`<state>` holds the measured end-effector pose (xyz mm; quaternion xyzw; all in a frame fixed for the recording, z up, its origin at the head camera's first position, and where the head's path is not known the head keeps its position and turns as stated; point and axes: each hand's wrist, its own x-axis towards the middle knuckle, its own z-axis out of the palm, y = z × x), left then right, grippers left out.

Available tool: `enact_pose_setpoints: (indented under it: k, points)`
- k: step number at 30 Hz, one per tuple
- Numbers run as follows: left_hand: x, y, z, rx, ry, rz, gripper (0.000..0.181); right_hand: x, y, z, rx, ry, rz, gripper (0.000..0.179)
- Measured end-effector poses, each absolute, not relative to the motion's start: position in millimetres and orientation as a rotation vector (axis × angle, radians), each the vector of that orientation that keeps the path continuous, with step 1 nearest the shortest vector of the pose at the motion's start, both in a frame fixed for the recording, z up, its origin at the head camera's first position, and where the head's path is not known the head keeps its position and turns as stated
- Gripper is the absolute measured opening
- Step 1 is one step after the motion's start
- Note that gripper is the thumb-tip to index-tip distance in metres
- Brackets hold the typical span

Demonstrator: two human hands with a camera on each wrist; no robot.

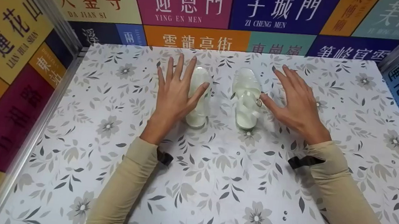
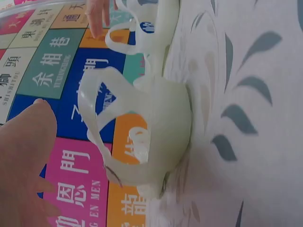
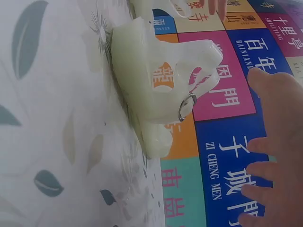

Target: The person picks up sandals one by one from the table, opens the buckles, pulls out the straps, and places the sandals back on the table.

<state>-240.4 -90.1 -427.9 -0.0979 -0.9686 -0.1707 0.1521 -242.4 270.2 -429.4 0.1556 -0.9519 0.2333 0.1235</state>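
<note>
Two pale green, translucent sandals stand side by side on the flowered tabletop. My left hand (image 1: 174,96) is spread above the left sandal (image 1: 196,120) and hides part of it in the head view. The left wrist view shows a gap between that hand (image 2: 23,146) and the sandal's straps (image 2: 90,101). To the right of the right sandal (image 1: 246,120) my right hand (image 1: 296,105) is held with straight fingers, its thumb near a small metal buckle (image 1: 258,102). The right wrist view also has this hand (image 3: 284,146) apart from the sandal (image 3: 130,56). Neither hand holds anything.
The white tabletop (image 1: 212,202) has a grey leaf and flower print. Panels with coloured, lettered blocks (image 1: 181,2) rise behind it and at both sides. Clear edge strips (image 1: 36,109) run along the left side. Dark straps (image 1: 305,162) sit at the sleeve cuffs.
</note>
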Motion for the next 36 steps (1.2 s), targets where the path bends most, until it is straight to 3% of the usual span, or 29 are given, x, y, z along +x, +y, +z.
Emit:
enact_pose_setpoints:
  k: [14, 26, 36]
  points:
    - [-222, -46, -426, -0.593, -2.675, -0.564, 0.082, -237, 272, -450, 0.544, -2.604, 1.121, 0.047]
    - [-212, 6, -423, -0.706, -2.724, -0.679, 0.072, -239, 267, -463, 0.524, -2.739, 1.33, 0.05]
    - [-202, 37, -438, -0.626, -2.883, -1.15, 0.094, -236, 263, -471, 0.501, -2.816, 1.446, 0.051]
